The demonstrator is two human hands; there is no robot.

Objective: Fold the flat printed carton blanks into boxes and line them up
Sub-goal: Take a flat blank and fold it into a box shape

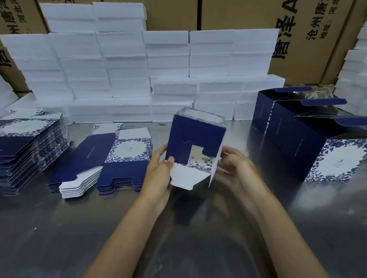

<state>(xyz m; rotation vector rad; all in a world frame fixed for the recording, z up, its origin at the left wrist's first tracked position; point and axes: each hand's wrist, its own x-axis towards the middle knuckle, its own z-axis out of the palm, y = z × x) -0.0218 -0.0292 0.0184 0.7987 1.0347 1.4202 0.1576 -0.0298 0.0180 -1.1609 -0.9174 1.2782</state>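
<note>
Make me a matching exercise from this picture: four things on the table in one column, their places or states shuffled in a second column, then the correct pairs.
Things
1. half-folded carton
2. finished boxes
3. flat carton blanks
4. white foam blocks

Places or states
A. stacked flat at the table's left
B. piled along the back, against brown shipping cartons
C. held up in both hands, bottom flaps still open
D. standing in a row at the right, top flaps open

Pairs: 1-C, 2-D, 3-A, 4-B. The left hand and right hand grip the carton's lower edges.
</note>
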